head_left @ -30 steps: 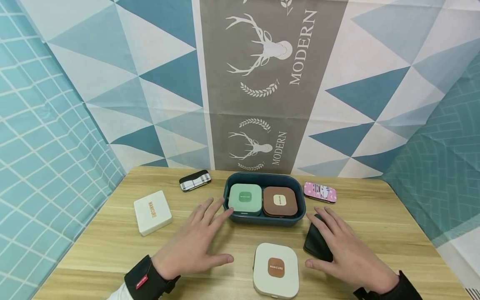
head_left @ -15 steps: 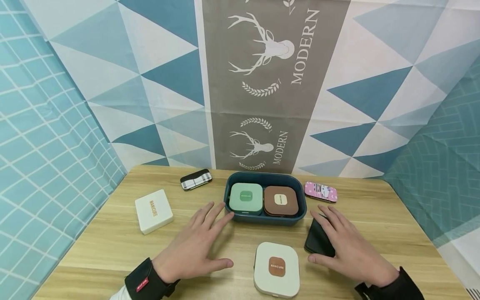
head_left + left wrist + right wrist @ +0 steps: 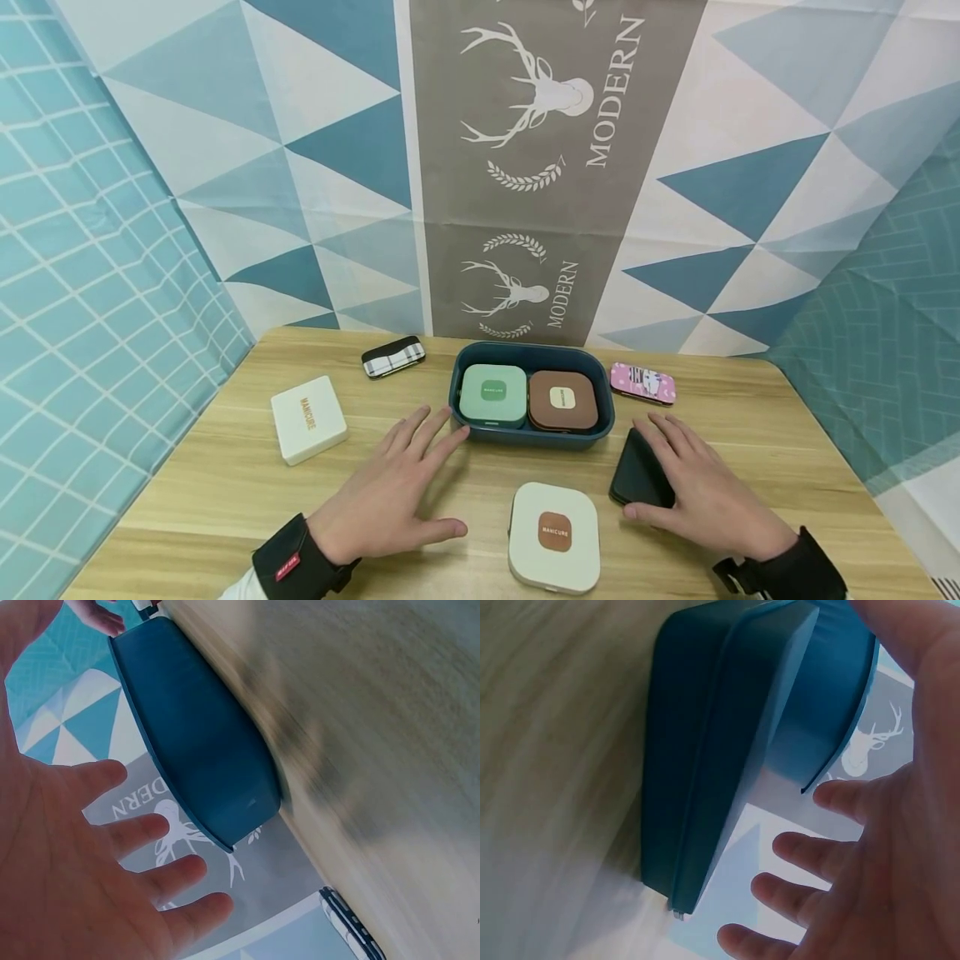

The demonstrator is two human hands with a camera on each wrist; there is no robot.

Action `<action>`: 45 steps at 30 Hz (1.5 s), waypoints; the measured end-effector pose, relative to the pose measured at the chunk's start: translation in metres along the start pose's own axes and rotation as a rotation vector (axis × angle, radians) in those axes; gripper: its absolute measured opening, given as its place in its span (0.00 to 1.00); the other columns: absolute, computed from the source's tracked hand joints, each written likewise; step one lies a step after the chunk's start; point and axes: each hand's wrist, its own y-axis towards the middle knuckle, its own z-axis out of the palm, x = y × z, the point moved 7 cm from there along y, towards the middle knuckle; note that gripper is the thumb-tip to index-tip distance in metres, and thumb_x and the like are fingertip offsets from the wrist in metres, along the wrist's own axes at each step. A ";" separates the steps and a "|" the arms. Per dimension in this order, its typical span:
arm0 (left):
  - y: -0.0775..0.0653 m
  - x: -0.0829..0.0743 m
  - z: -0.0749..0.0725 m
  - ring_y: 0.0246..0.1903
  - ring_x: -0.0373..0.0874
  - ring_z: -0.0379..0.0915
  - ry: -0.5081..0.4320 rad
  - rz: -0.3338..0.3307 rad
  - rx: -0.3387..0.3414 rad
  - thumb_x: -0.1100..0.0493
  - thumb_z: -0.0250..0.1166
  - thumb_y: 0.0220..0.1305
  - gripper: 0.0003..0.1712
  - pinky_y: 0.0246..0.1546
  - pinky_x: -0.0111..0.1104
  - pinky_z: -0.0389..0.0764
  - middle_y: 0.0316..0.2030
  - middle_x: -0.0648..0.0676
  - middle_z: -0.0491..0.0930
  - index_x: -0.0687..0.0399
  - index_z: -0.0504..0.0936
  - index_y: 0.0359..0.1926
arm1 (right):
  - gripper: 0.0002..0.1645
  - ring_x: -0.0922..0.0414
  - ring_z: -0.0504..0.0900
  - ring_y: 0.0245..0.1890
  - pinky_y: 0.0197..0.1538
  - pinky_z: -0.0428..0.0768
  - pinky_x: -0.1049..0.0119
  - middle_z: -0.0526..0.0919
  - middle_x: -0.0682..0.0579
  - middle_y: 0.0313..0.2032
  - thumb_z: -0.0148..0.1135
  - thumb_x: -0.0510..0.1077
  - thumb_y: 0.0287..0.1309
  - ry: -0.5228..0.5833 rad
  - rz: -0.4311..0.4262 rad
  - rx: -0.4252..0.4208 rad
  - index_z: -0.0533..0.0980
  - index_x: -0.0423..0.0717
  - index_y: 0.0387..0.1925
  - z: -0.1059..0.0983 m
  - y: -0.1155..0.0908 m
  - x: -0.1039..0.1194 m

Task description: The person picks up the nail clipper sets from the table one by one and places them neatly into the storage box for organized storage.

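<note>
My left hand (image 3: pixel 390 500) hovers with fingers spread, its fingertips close by the front left corner of a dark blue bin (image 3: pixel 532 438). Inside the bin a mint green manicure case (image 3: pixel 493 410) and a brown one (image 3: pixel 546 417) lie side by side. My right hand (image 3: pixel 708 500) is held with straight fingers over a dark green zipped case (image 3: pixel 633 475), partly covering it. In the right wrist view the palm faces that green case (image 3: pixel 705 750), with a gap between. Between the hands lies a cream manicure case (image 3: pixel 555 567) with a brown label.
A white manicure box (image 3: pixel 309 433) sits at the table's left. Behind it is a small black and plaid case (image 3: pixel 393 358). A pink patterned case (image 3: pixel 642 383) lies right of the bin. The patterned backdrop (image 3: pixel 360 183) rises behind the wooden table (image 3: pixel 225 517).
My right hand has shifted slightly to the right, uncovering more of the dark green case. The left hand stays almost in place. The head view has tilted a little.
</note>
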 end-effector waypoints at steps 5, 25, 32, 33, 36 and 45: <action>-0.001 -0.001 0.001 0.79 0.66 0.49 0.002 0.010 -0.004 0.23 0.71 0.58 0.61 0.75 0.61 0.59 0.82 0.61 0.54 0.48 0.62 0.83 | 0.69 0.33 0.61 0.75 0.69 0.67 0.29 0.61 0.35 0.77 0.67 0.82 0.54 -0.006 0.016 0.005 0.57 0.47 0.83 0.002 0.000 -0.005; -0.003 -0.001 0.011 0.79 0.66 0.50 -0.007 -0.001 0.041 0.21 0.68 0.59 0.60 0.76 0.60 0.57 0.82 0.59 0.55 0.46 0.62 0.83 | 0.75 0.38 0.71 0.66 0.61 0.77 0.33 0.69 0.36 0.71 0.62 0.89 0.47 -0.034 0.092 0.063 0.62 0.42 0.80 0.013 -0.001 -0.017; -0.003 0.001 0.014 0.79 0.65 0.51 -0.020 -0.005 0.054 0.21 0.68 0.60 0.60 0.76 0.60 0.57 0.81 0.59 0.57 0.48 0.64 0.82 | 0.75 0.38 0.72 0.66 0.61 0.77 0.34 0.69 0.36 0.71 0.62 0.90 0.47 -0.033 0.098 0.076 0.61 0.43 0.81 0.015 0.000 -0.018; -0.003 0.001 0.014 0.79 0.65 0.51 -0.020 -0.005 0.056 0.21 0.68 0.60 0.59 0.76 0.60 0.57 0.82 0.59 0.57 0.47 0.64 0.82 | 0.75 0.38 0.72 0.66 0.61 0.77 0.34 0.69 0.36 0.71 0.62 0.90 0.47 -0.030 0.098 0.076 0.61 0.43 0.80 0.015 0.000 -0.018; -0.003 0.001 0.016 0.79 0.66 0.51 -0.023 -0.003 0.061 0.21 0.67 0.60 0.59 0.76 0.61 0.57 0.82 0.59 0.56 0.47 0.64 0.82 | 0.75 0.38 0.72 0.66 0.61 0.78 0.34 0.69 0.36 0.71 0.63 0.89 0.47 -0.024 0.094 0.074 0.62 0.43 0.80 0.014 0.000 -0.017; -0.002 0.001 0.019 0.79 0.66 0.51 -0.032 -0.004 0.079 0.21 0.66 0.61 0.59 0.76 0.60 0.56 0.82 0.59 0.56 0.47 0.63 0.82 | 0.73 0.38 0.72 0.67 0.59 0.78 0.35 0.68 0.37 0.72 0.66 0.87 0.47 -0.012 0.084 0.075 0.63 0.44 0.80 0.014 0.001 -0.017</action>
